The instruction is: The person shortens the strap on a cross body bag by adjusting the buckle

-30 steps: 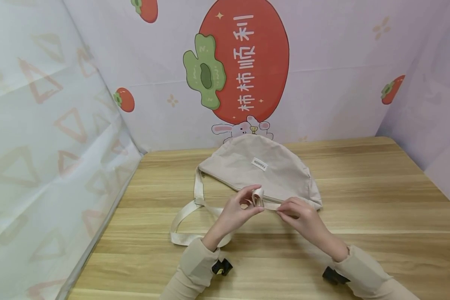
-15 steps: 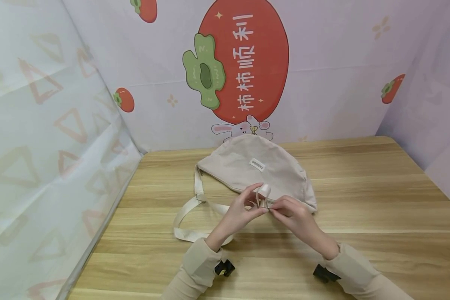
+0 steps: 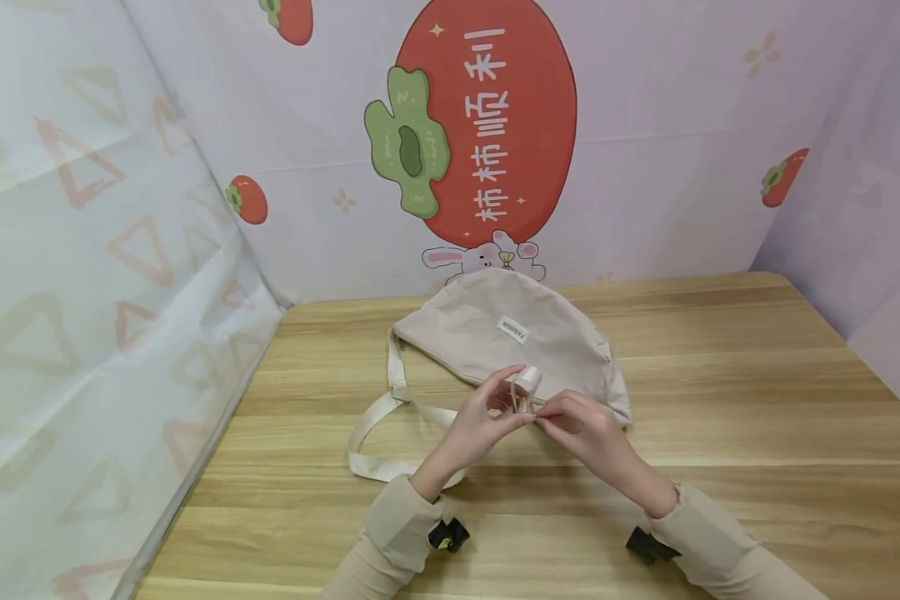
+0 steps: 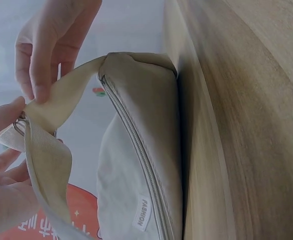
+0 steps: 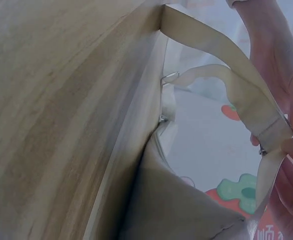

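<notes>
A beige half-moon shoulder bag (image 3: 487,333) with a "FASHION" label lies on the table, its zipper (image 4: 136,145) along the straight edge. Both hands hold its cream webbing strap (image 4: 49,175) in front of the bag. My left hand (image 3: 476,421) pinches the strap at a metal slider buckle (image 4: 19,125), where the webbing is raised in a loop. Close by on the right, my right hand (image 3: 588,433) pinches the strap between thumb and fingers, between the buckle and the bag's right end. Fingers partly cover the buckle.
The wood-grain table (image 3: 720,500) stands against a printed cloth backdrop (image 3: 645,167), with another cloth wall (image 3: 82,292) at left. A slack strap loop lies left of the hands. A second metal ring (image 5: 170,78) joins strap and bag side.
My right hand has moved left, close to my left hand, and the bag has shifted slightly left. The strap loop at my left fingers stands taller. In the last half second little has changed.
</notes>
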`<state>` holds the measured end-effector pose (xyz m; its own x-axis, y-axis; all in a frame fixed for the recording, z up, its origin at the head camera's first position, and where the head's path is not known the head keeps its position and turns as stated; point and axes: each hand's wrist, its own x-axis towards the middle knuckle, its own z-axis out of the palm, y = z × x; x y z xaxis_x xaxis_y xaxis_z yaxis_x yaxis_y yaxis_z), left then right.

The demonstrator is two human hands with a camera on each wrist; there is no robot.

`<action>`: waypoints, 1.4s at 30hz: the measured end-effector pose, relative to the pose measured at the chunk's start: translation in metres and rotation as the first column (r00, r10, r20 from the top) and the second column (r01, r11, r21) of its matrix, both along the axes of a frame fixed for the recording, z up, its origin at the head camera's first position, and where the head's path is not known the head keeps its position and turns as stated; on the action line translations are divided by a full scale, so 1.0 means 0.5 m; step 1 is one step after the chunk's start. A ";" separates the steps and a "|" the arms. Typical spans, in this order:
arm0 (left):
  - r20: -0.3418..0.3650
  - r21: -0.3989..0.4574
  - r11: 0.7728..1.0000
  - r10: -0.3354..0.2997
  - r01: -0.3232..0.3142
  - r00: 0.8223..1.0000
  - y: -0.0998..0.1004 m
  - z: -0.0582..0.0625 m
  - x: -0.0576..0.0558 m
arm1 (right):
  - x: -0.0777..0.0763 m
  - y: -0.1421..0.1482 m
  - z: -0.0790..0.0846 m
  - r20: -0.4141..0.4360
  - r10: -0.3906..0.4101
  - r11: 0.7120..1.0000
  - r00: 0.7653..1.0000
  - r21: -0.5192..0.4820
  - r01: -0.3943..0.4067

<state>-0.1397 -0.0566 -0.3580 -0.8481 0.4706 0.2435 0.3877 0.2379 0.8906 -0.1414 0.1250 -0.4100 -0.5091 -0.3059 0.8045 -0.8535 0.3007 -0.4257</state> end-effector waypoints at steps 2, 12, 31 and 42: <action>0.008 -0.002 1.000 0.015 -0.015 1.000 -0.002 0.001 0.001 | 0.000 0.003 0.000 -0.013 -0.013 1.000 1.000 0.012 0.014; 0.015 0.001 0.999 0.037 -0.037 0.999 -0.006 0.007 0.000 | 0.005 0.037 -0.013 -0.028 -0.106 0.992 0.994 0.069 0.108; 0.030 0.011 0.999 0.053 -0.053 0.998 -0.002 0.004 0.000 | 0.000 0.017 -0.011 -0.002 -0.052 0.999 0.999 -0.007 0.052; 0.083 0.026 0.999 0.018 -0.020 0.996 0.009 -0.006 0.000 | 0.002 -0.003 -0.009 -0.022 -0.020 0.998 1.000 -0.065 0.019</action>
<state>-0.1395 -0.0519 -0.3609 -0.8745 0.4487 0.1840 0.3077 0.2199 0.9257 -0.1403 0.1235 -0.4146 -0.4962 -0.2433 0.8334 -0.8572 0.2897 -0.4258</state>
